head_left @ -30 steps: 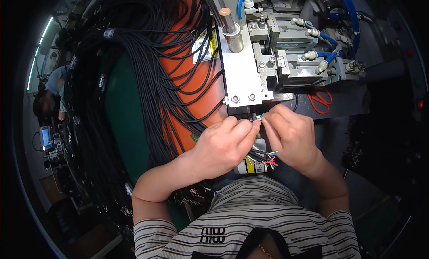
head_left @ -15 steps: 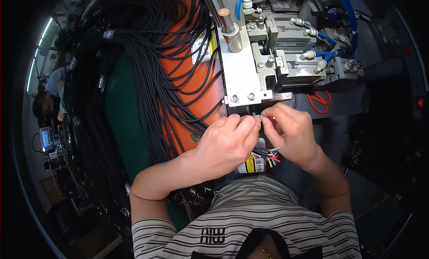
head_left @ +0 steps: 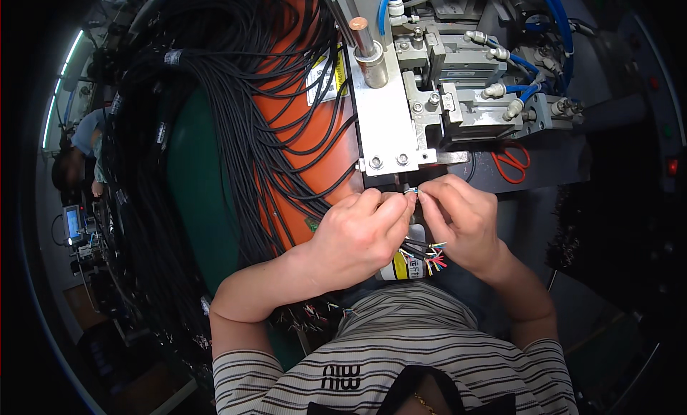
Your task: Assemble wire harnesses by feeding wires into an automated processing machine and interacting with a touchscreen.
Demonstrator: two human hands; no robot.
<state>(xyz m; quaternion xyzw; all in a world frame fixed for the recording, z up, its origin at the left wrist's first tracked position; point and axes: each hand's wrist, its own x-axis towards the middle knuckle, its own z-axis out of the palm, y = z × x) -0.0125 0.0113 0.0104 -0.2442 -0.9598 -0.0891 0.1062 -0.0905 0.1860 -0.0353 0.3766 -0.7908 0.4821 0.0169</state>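
A tiny cluster of thin white and blue wire ends [head_left: 413, 191] sits between the fingertips of the two bare hands, just below the lower edge of a pale, flat metal plate [head_left: 386, 121]; its long axis seems to run crosswise, from left fingertips to right, though it is too small to be sure; it lies at the upper right of the left hand [head_left: 361, 229] and the upper left of the right hand [head_left: 464, 218], with neither hand clearly nearer; the left thumb and forefinger look pinched together on its left end, the right thumb and forefinger on its right end, the two pinches almost meeting; below them, a fan of black-sheathed cable ends with red, white, yellow and blue cores [head_left: 431, 254] pokes out beside the left hand, and whether that hand's other fingers hold it cannot be told; under the fan is a yellow and white label [head_left: 402, 266]; to the plate's right are grey metal pneumatic cylinders [head_left: 476, 114] with blue air tubes [head_left: 565, 28], and near them red-handled scissors [head_left: 512, 164]; leftward, a thick spread of long black cables [head_left: 247, 128] lies over an orange-red surface [head_left: 336, 139]; at the far left, well apart, a co-worker in a pale blue top [head_left: 89, 131] bends forward.
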